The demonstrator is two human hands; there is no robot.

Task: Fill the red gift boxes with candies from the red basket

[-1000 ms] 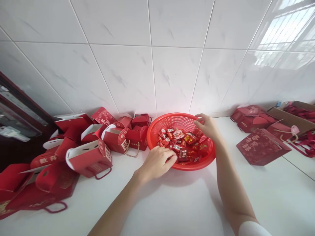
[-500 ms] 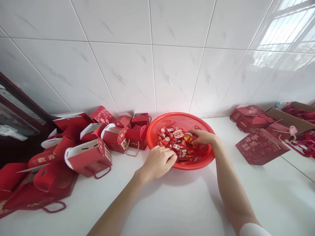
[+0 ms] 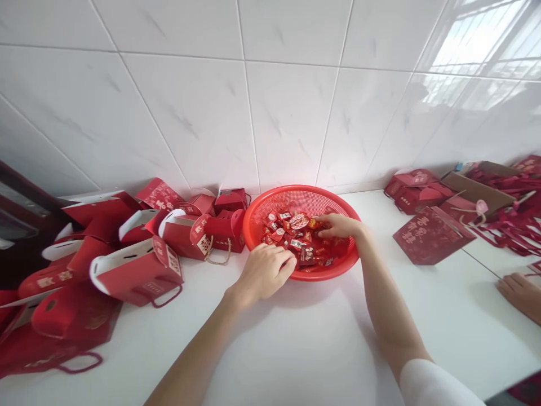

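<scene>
A red plastic colander basket stands against the tiled wall, holding many small wrapped candies in red, brown and gold. My left hand rests at its near-left rim, fingers curled over the edge. Inside, at the right part, my right hand reaches among the candies with thumb and fingers drawn together at a wrapped candy; its fingertips are partly hidden. Just left of the basket sit red gift boxes, one a small box with a cord handle.
Open red gift boxes crowd the left of the white table. To the right stand a dark red box, closed boxes and a cardboard carton with red ribbons. Another person's hand lies at the right edge.
The view has turned a little to the right, bringing another person's hand into sight. My right hand has shifted slightly among the candies; my left hand stays at the rim.
</scene>
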